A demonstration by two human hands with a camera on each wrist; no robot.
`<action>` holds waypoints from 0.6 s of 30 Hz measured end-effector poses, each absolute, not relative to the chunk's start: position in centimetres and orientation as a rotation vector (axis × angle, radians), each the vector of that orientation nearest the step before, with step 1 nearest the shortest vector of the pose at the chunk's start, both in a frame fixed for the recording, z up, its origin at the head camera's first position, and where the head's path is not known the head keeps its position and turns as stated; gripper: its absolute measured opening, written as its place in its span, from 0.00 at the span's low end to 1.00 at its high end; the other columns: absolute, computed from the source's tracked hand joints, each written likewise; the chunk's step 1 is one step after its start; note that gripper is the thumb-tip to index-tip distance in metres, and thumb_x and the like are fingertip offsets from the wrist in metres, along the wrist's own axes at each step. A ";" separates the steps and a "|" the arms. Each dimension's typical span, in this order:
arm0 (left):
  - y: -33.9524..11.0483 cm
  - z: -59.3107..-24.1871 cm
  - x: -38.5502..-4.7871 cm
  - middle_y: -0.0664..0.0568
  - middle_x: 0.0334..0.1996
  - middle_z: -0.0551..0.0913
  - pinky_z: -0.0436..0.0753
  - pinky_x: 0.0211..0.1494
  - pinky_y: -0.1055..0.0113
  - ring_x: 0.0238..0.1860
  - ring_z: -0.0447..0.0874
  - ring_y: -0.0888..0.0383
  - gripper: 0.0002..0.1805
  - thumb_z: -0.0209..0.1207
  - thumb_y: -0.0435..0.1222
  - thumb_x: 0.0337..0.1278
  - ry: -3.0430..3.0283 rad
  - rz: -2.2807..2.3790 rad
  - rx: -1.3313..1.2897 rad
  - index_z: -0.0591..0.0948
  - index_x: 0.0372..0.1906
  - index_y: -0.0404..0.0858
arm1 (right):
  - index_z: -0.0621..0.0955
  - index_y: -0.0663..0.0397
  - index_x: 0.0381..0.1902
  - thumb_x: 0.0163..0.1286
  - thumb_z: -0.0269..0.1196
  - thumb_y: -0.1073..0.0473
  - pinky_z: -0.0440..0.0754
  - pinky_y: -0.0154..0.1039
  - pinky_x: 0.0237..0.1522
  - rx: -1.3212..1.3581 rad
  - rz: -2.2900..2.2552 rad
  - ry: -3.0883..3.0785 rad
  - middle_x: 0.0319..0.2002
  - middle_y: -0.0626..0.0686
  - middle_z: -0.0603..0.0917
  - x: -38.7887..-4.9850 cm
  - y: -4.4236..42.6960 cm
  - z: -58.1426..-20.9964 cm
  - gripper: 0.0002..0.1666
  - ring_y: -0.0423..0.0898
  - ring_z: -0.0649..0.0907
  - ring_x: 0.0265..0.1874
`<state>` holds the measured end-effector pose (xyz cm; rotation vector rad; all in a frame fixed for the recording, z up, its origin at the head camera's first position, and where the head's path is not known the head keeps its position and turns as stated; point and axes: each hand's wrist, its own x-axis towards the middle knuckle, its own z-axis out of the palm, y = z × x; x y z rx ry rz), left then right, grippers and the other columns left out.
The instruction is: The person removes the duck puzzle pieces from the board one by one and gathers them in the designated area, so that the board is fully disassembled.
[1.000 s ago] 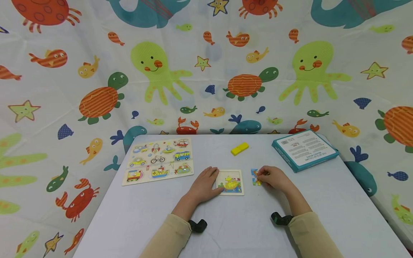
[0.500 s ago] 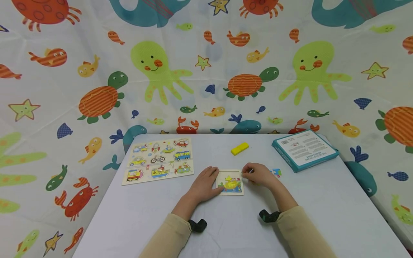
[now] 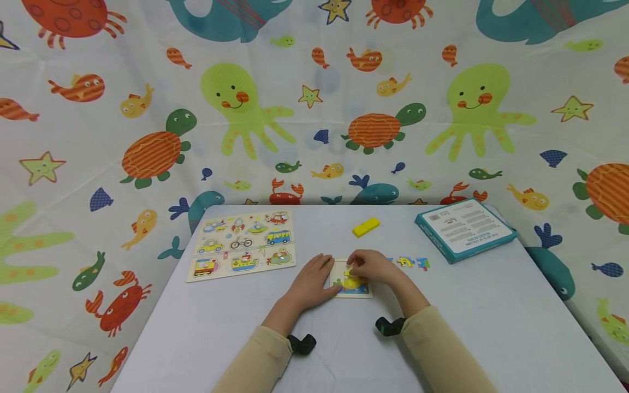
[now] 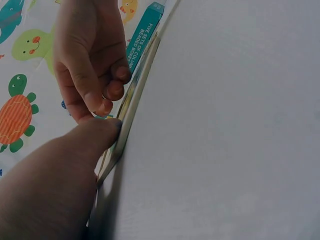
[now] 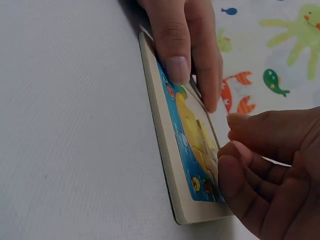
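Observation:
A small wooden puzzle tray point(image 3: 363, 295) with a yellow duck picture lies mid-table. My left hand point(image 3: 310, 281) rests over its left side, fingers extended, the thumb on the lower left of the picture point(image 5: 187, 135). Above the tray's upper part, my right hand point(image 3: 373, 267) has thumb and fingertips drawn together on a small puzzle piece, mostly covered by the fingers. In the right wrist view, the right hand point(image 5: 272, 170) is close over the picture. Several loose pieces lie in a row right of the tray, among them a yellow-and-blue one point(image 3: 405, 262) and a blue one point(image 3: 423, 263).
A large wooden board with vehicle pictures point(image 3: 241, 243) lies at the back left. Behind the tray is a yellow block point(image 3: 366, 227). A teal-edged box point(image 3: 464, 229) stands at the back right, before a curtain with sea animals point(image 3: 314, 114).
My right hand has moved left from the loose pieces to over the tray, carrying a small piece. More of the loose pieces now show. My left hand has stayed in place.

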<state>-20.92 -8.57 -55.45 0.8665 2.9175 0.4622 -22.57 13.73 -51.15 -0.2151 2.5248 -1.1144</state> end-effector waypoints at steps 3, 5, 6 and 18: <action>-8.5 -55.5 -20.9 0.52 0.76 0.61 0.57 0.80 0.56 0.79 0.52 0.51 0.44 0.50 0.64 0.64 2.920 0.458 0.870 0.61 0.76 0.43 | 0.81 0.50 0.44 0.63 0.66 0.60 0.77 0.35 0.27 -0.203 -1.094 2.526 0.27 0.51 0.78 -22.7 13.6 -51.2 0.11 0.46 0.78 0.21; -8.5 -55.5 -20.9 0.52 0.76 0.61 0.57 0.80 0.56 0.79 0.52 0.50 0.43 0.50 0.63 0.64 2.920 0.460 0.871 0.62 0.76 0.42 | 0.82 0.51 0.44 0.63 0.67 0.60 0.77 0.35 0.26 -0.190 -1.086 2.526 0.27 0.51 0.78 -22.7 13.5 -51.3 0.11 0.46 0.77 0.21; -8.5 -55.5 -20.9 0.52 0.76 0.61 0.57 0.80 0.56 0.79 0.52 0.51 0.43 0.50 0.63 0.64 2.919 0.459 0.870 0.61 0.76 0.42 | 0.82 0.51 0.44 0.63 0.67 0.60 0.76 0.34 0.27 -0.181 -1.084 2.526 0.27 0.51 0.78 -22.7 13.5 -51.2 0.11 0.46 0.77 0.21; -8.6 -55.3 -20.9 0.52 0.76 0.61 0.58 0.80 0.55 0.79 0.52 0.51 0.44 0.50 0.64 0.64 2.911 0.470 0.863 0.61 0.77 0.43 | 0.81 0.51 0.40 0.61 0.69 0.60 0.76 0.34 0.27 -0.174 -1.028 2.525 0.28 0.51 0.78 -22.8 13.3 -51.4 0.10 0.45 0.77 0.23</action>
